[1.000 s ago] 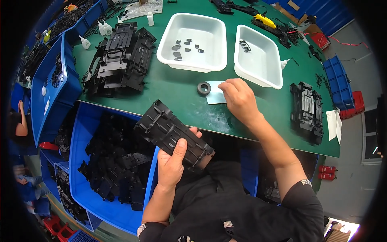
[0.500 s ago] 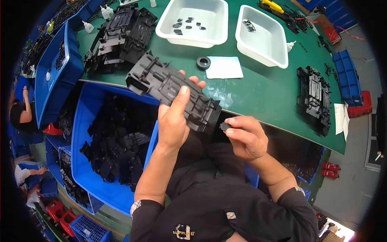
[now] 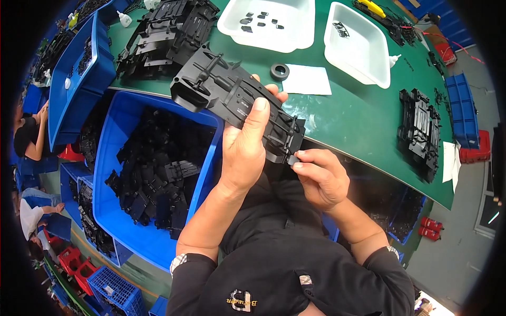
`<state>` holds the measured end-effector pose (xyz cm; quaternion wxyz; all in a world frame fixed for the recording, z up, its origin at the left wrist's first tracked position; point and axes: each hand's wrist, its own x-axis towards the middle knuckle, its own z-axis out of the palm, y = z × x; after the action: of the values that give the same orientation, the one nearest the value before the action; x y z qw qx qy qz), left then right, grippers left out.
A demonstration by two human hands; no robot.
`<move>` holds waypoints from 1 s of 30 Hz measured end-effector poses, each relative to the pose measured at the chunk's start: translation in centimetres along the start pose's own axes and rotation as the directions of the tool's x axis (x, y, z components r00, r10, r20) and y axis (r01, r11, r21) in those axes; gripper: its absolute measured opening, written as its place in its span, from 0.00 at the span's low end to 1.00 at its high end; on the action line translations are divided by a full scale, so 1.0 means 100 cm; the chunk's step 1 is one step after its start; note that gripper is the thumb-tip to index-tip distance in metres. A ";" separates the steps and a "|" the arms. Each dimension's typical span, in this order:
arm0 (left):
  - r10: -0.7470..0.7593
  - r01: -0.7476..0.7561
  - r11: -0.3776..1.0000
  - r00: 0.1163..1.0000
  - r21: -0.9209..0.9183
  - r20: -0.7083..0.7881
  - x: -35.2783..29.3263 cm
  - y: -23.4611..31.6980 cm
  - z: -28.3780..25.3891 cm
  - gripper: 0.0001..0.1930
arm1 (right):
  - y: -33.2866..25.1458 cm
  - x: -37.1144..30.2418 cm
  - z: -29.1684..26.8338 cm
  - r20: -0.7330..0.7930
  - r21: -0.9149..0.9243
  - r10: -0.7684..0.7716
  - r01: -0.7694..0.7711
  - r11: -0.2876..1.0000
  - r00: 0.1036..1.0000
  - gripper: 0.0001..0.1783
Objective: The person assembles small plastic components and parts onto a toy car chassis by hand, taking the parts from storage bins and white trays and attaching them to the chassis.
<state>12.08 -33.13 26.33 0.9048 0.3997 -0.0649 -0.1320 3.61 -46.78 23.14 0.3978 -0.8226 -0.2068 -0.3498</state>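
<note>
A black plastic toy-car chassis is gripped in my left hand, thumb across its upper face, fingers behind it. It slants down to the right, over the table's front edge. Between thumb and fingertips my right hand pinches a small dark plastic piece. That piece is at the chassis's lower right end; whether it touches or sits in a slot I cannot tell. Similar small black pieces lie in a white tub beyond my hands.
Stacked chassis stand at the back left of the green table, and more at the right. A blue bin full of black parts is below left. A black ring, white paper and second white tub lie beyond.
The small piece in my right hand has come up against or very near the chassis's lower right end. The chassis has shifted slightly right, and the whole view has moved a little.
</note>
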 end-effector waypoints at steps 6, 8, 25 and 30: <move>0.013 -0.013 1.000 1.000 0.007 -0.017 0.002 -0.001 0.001 0.20 | 0.002 0.002 0.003 0.006 -0.002 0.017 -0.017 1.000 1.000 0.20; 0.011 -0.011 1.000 1.000 0.006 -0.012 0.002 -0.001 0.001 0.19 | 0.002 0.002 0.004 0.012 0.008 0.027 -0.027 1.000 1.000 0.19; 0.036 -0.035 0.997 0.999 0.073 -0.011 0.000 -0.011 -0.001 0.22 | 0.000 0.004 -0.001 0.084 -0.063 0.044 -0.039 0.997 0.995 0.18; 0.042 -0.042 0.996 0.999 0.075 -0.009 0.003 -0.011 0.001 0.22 | 0.002 0.006 0.000 0.090 -0.066 0.045 -0.039 0.997 0.995 0.17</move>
<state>12.11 -34.00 25.56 0.8921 0.4325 -0.0732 -0.1082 4.10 -46.84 23.50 0.3685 -0.8542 -0.1962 -0.3098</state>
